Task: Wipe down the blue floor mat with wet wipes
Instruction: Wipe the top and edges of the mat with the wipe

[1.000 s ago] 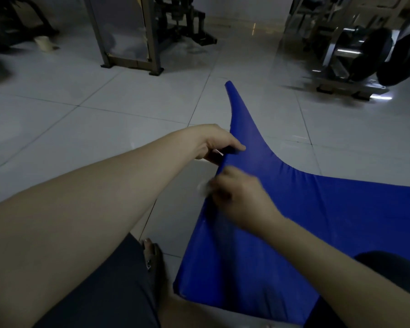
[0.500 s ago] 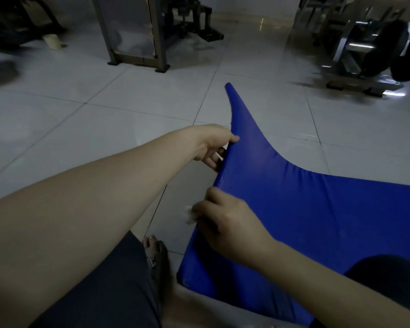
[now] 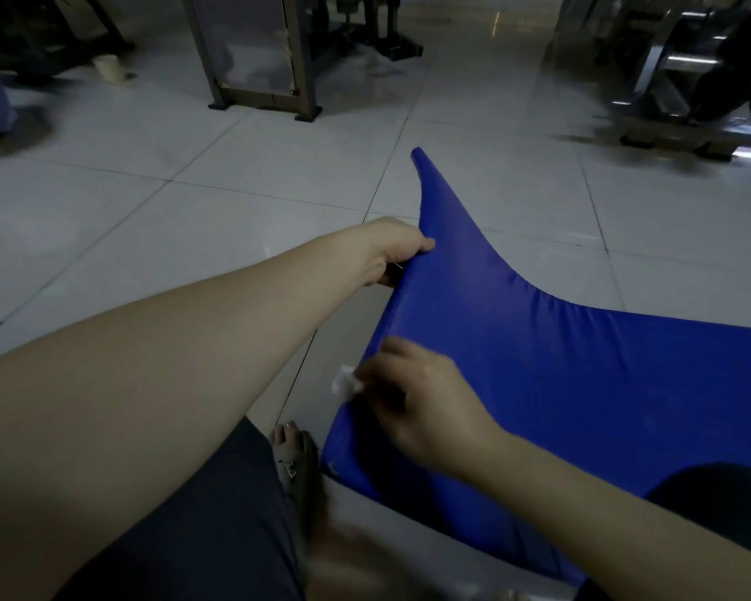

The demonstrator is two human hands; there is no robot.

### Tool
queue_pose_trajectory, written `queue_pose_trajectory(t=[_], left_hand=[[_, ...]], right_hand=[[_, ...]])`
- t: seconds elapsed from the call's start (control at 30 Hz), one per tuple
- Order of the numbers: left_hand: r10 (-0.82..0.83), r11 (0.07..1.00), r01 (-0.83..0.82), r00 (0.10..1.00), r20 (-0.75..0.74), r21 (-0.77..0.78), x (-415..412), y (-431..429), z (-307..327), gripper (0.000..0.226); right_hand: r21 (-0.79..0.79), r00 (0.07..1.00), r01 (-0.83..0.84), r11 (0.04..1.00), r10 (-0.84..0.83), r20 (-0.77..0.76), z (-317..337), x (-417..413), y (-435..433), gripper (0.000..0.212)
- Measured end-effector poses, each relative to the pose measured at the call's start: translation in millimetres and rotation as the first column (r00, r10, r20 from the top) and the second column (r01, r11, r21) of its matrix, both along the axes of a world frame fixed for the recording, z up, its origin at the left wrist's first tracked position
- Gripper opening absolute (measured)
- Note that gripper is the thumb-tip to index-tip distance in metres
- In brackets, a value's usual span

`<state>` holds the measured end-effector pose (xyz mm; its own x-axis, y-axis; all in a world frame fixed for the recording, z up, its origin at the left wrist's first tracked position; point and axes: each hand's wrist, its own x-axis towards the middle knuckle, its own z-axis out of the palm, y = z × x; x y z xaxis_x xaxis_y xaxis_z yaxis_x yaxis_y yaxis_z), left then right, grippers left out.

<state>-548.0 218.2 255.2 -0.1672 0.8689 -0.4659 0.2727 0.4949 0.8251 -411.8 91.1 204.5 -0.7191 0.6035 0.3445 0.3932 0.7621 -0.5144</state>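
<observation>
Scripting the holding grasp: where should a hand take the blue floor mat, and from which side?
Pinch the raised left edge of the blue floor mat, coming from its left, thumb on top, as the left hand does. That edge is lifted off the tiled floor, thin and exposed; the right hand holds a wet wipe nearer along it.

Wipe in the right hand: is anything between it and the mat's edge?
Nothing visible. The right hand holds the wipe right at the lifted edge of the mat. The left hand grips that edge farther along, apart from the wipe.
</observation>
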Motion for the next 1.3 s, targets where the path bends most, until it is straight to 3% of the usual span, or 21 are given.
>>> queue_pose_trajectory(t=[0.07,0.1,0.17,0.27,0.33,0.4,0.47,0.53,0.6,0.67,0.73,0.8,0.87,0.93,1.03,1.1,1.17,1.23,1.3], left_hand=[[-0.009,1.000,0.009,1.000,-0.029,0.015,1,-1,-1,0.020],[-0.018,1.000,0.019,0.999,-0.042,0.016,2,-2,0,0.020],[-0.054,0.999,0.054,0.996,-0.067,0.006,7,-2,3,0.021],[-0.133,0.989,0.131,0.991,-0.025,-0.066,13,-3,8,0.019],[-0.141,0.987,0.138,0.990,-0.027,-0.085,11,1,6,0.016],[-0.119,0.992,0.115,0.989,-0.092,-0.053,7,6,0,0.015],[-0.113,0.993,0.111,0.987,-0.111,-0.027,1,9,-4,0.016],[-0.131,0.991,0.129,0.983,-0.129,-0.023,-2,11,-6,0.017],[-0.142,0.990,0.142,0.975,-0.170,-0.012,-2,11,-7,0.017],[-0.149,0.988,0.153,0.967,-0.204,0.001,0,10,-6,0.015],[-0.171,0.983,0.181,0.950,-0.261,0.013,3,8,-5,0.019],[-0.214,0.973,0.230,0.922,-0.324,0.011,5,7,-4,0.028],[-0.234,0.967,0.254,0.907,-0.349,0.013,5,8,-5,0.032],[-0.224,0.969,0.246,0.911,-0.347,0.020,5,10,-7,0.029],[-0.173,0.982,0.185,0.948,-0.267,0.021,1,11,-7,0.021],[-0.157,0.985,0.169,0.951,-0.266,0.021,-2,11,-7,0.020],[-0.161,0.985,0.172,0.946,-0.283,0.016,-2,11,-7,0.020],[-0.178,0.983,0.185,0.941,-0.287,-0.001,-1,11,-5,0.019],[-0.216,0.976,0.215,0.933,-0.289,-0.035,0,11,-4,0.015]], right_hand=[[0.099,0.992,-0.106,0.989,0.098,0.077,-2,0,0,0.019],[0.152,0.992,-0.087,0.985,0.071,0.104,0,0,10,0.020],[0.176,0.993,0.104,0.979,-0.112,0.039,2,4,42,0.013],[0.088,0.907,0.420,0.903,-0.417,-0.053,5,15,85,0.008],[0.075,0.891,0.454,0.888,-0.451,-0.056,2,13,82,0.013],[0.071,0.951,0.310,0.948,-0.310,-0.011,-2,7,59,0.009],[0.039,0.998,0.037,0.999,-0.039,0.047,-8,0,27,0.011],[0.037,0.975,-0.204,0.978,0.199,0.101,-16,-6,-2,0.014],[0.093,0.948,-0.296,0.951,0.280,0.153,-22,-10,-5,0.015],[0.163,0.980,-0.178,0.971,0.160,0.114,-21,-10,18,0.014],[0.208,0.996,0.081,0.975,-0.087,0.021,-12,-3,52,0.013],[0.170,0.949,0.314,0.934,-0.310,-0.047,-4,7,81,0.011],[0.109,0.919,0.394,0.913,-0.388,-0.075,-5,9,87,0.009],[0.120,0.947,0.320,0.940,-0.314,-0.069,-10,3,69,0.007],[0.092,1.000,0.007,0.996,-0.007,0.000,-19,-6,22,0.010],[0.078,0.979,-0.196,0.977,0.192,0.061,-23,-7,0,0.010],[0.122,0.964,-0.258,0.958,0.246,0.104,-24,-6,2,0.015],[0.173,0.993,-0.106,0.979,0.096,0.063,-19,-2,27,0.019],[0.156,0.978,0.204,0.967,-0.206,-0.001,-13,6,63,0.013]])
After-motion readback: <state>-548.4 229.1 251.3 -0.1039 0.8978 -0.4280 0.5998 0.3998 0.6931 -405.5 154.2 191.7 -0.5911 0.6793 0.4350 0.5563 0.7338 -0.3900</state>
